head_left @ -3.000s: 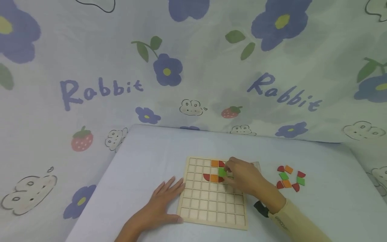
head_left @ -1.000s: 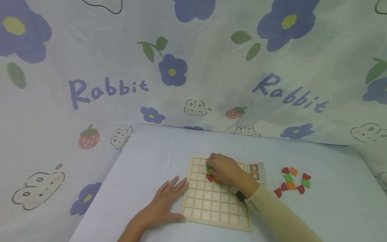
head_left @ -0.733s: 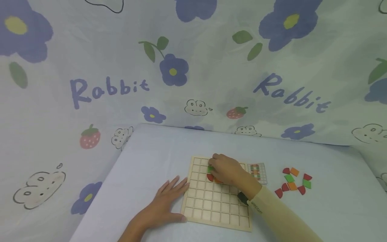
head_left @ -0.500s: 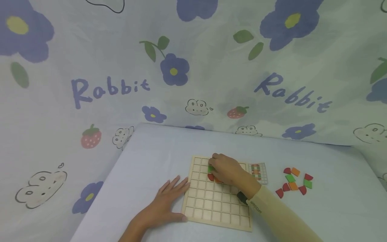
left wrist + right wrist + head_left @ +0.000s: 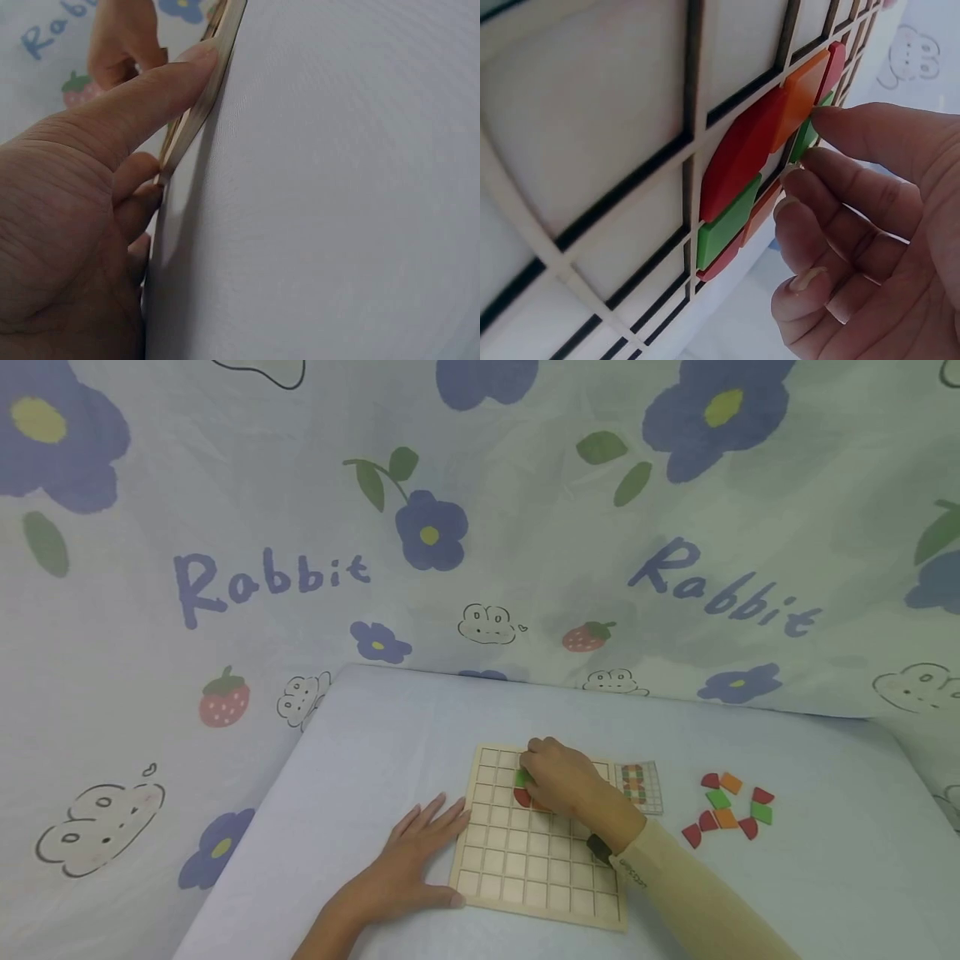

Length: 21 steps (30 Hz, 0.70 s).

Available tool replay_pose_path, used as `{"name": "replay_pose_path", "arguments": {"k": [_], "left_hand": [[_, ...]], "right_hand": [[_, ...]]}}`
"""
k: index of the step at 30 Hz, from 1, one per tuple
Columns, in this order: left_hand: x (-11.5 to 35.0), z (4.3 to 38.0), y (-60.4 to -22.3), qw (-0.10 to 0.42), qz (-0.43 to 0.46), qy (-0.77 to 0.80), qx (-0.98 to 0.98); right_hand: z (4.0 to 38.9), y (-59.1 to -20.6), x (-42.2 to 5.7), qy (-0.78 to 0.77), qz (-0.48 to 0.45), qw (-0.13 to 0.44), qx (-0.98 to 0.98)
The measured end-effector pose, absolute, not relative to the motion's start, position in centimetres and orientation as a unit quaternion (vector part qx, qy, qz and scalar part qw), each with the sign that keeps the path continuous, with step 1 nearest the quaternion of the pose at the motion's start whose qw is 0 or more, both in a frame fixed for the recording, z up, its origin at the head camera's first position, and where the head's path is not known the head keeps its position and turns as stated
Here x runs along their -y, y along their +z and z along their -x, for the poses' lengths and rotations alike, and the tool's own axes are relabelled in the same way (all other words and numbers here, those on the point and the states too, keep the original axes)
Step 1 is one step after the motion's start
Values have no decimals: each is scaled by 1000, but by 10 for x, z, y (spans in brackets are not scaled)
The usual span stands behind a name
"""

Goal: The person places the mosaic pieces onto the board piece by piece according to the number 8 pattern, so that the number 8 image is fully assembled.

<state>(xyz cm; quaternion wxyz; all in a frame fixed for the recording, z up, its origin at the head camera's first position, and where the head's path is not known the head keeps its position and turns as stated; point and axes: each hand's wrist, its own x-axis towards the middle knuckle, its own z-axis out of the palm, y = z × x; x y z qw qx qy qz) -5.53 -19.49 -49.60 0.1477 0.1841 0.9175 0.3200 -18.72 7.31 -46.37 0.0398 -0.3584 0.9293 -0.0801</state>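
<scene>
A wooden grid board lies on the white table, with red, orange and green tiles in its far rows. My right hand is over these rows. In the right wrist view its thumb and forefinger pinch a green tile at its cell, beside an orange square and red quarter-round tiles. Another green tile sits opposite. My left hand rests at the board's left edge, fingers spread. Its thumb touches the board's rim. From the head, the right hand hides part of the tile pattern.
A pattern card under a clear gridded cover lies against the board's right side. Farther right are several loose tiles, among them a green square, an orange square and a red quarter-round. A printed cloth hangs behind the table.
Since three seconds ago my right hand has moved left, from the right-hand green tile to a green tile on the pattern's left. The pattern card is now uncovered. My left hand stays put.
</scene>
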Motion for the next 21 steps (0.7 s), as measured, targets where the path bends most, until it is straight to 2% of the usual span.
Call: {"name": "replay_pose_path", "arguments": {"k": [6,14,21], "left_hand": [[195,56,-497,148,-185,315,-919],[196,57,-498,148,-183,319,-918],[195,57,-498,150,-185,319,-917]], "right_hand": [[186,-465,-78,-66,337,41,-938],[181,-462,-92,-120,330,30,-936],[167,-445,-125,-172,282,40,-943]]}}
